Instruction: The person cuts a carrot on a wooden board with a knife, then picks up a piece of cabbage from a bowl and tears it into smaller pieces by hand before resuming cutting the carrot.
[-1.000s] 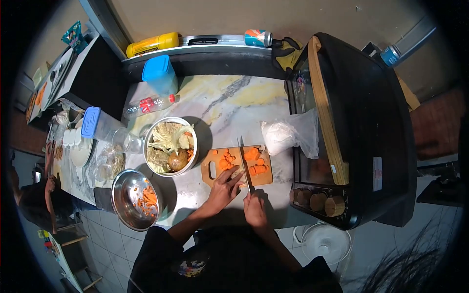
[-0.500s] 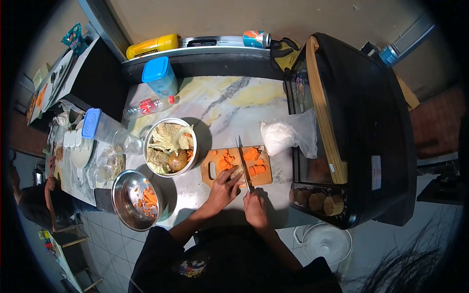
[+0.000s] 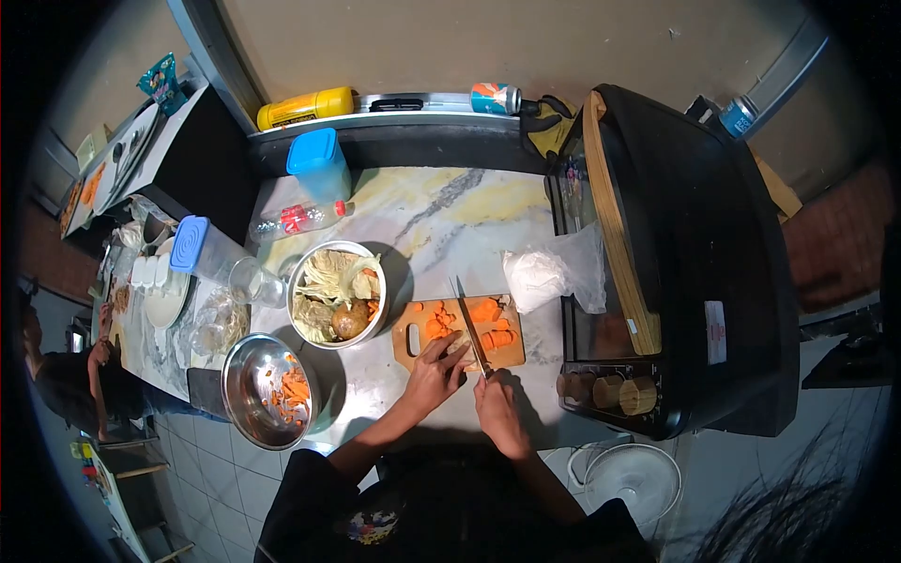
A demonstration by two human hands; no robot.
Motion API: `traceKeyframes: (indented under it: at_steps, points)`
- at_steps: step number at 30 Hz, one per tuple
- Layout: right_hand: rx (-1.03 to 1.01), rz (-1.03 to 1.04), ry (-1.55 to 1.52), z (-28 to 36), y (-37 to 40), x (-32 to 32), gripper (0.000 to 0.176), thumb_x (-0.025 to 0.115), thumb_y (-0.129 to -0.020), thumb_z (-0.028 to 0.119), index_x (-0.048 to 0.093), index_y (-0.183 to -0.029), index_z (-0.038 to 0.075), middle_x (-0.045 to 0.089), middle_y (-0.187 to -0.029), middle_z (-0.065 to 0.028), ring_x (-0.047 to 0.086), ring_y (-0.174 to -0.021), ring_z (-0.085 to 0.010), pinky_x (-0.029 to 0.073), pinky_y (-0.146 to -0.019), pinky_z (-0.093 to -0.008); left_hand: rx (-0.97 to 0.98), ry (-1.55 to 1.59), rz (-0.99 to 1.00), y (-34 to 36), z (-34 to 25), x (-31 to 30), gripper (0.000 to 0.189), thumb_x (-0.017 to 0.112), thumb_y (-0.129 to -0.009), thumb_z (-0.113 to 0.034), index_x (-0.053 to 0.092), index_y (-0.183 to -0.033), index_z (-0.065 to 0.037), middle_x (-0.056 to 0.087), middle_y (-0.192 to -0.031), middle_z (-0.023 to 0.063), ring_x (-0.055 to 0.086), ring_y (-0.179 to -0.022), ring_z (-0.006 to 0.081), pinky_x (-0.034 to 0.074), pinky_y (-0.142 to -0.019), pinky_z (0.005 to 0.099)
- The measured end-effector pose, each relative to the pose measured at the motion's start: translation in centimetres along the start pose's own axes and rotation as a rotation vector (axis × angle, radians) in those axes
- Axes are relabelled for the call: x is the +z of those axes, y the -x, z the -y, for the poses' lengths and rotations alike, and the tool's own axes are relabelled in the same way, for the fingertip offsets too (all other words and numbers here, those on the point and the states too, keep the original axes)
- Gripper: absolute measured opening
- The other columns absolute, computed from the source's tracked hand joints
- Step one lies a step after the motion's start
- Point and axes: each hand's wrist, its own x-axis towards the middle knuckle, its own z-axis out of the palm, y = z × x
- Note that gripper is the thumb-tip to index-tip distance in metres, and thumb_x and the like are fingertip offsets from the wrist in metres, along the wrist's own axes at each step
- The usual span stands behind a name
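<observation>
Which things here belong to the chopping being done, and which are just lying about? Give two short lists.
Part of the chopping:
- knife, held in the right hand
- left hand, beside it
- cutting board
- carrot pieces
- metal bowl of orange scraps, probably

Seemingly just lying about:
- plastic bottle
- yellow container
- can
- glove
- blue-lidded tub

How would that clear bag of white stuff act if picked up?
The bag would probably sag floppily, since its plastic looks thin and wrinkled. The white contents bunch at one end, so that end would likely hang heavier. It seems unlikely to roll, given its lumpy, uneven shape.
</observation>
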Motion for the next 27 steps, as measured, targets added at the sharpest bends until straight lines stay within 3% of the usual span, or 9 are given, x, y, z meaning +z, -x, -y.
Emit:
traceKeyframes:
  at_steps: [15,21,24,26,27]
  points:
    - [-0.008,0.034,-0.013,0.0,-2.7,-0.4,0.033,0.049,-0.095,0.028,0.056,-0.094,-0.004,0.059,-0.083,-0.0333,0.056,-0.082,-0.0499,0.044,-0.072,-0.0565,-0.011,-0.008,0.045,0.0,-0.6,-0.6,0.035,0.069,-0.075,-0.005,0.066,-0.11,0.001,0.057,-0.121,0.0172,0.059,-0.083,0.0288,0.051,-0.076,0.0362]
    - [-0.067,0.014,-0.053,-0.1,-3.8,-0.8,0.034,0.048,-0.096,0.028,0.057,-0.091,-0.005,0.061,-0.083,-0.0296,0.056,-0.082,-0.0494,0.043,-0.074,-0.0561,0.018,-0.031,0.033,0.0,-0.6,-0.8,0.035,0.069,-0.076,-0.006,0.066,-0.11,0.001,0.057,-0.12,0.0172,0.059,-0.082,0.0288,0.051,-0.076,0.0364]
    - [-0.124,0.039,-0.097,-0.6,-4.0,-0.6,0.035,0.048,-0.096,0.027,0.058,-0.086,-0.005,0.062,-0.08,-0.0266,0.056,-0.079,-0.0488,0.043,-0.071,-0.054,0.002,-0.024,0.05,0.1,-0.8,-0.8,0.034,0.069,-0.077,-0.006,0.066,-0.11,0.001,0.057,-0.119,0.0172,0.059,-0.082,0.0288,0.051,-0.076,0.0363]
    - [-0.265,-0.037,-0.228,-1.4,-4.4,-0.1,0.037,0.047,-0.097,0.027,0.056,-0.081,-0.005,0.06,-0.068,-0.0226,0.059,-0.064,-0.0418,0.044,-0.06,-0.0477,-0.002,-0.021,0.051,0.1,-0.7,-0.9,0.034,0.069,-0.077,-0.007,0.066,-0.11,0.002,0.057,-0.119,0.0171,0.059,-0.083,0.0288,0.051,-0.076,0.0362]
    - [-0.268,-0.037,-0.227,-1.8,-4.7,0.1,0.037,0.047,-0.097,0.027,0.056,-0.081,-0.005,0.06,-0.068,-0.0226,0.059,-0.064,-0.0418,0.044,-0.06,-0.0477,0.009,-0.028,0.045,0.1,-0.7,-0.9,0.033,0.069,-0.078,-0.007,0.066,-0.11,0.001,0.057,-0.118,0.017,0.06,-0.083,0.0285,0.051,-0.076,0.036]
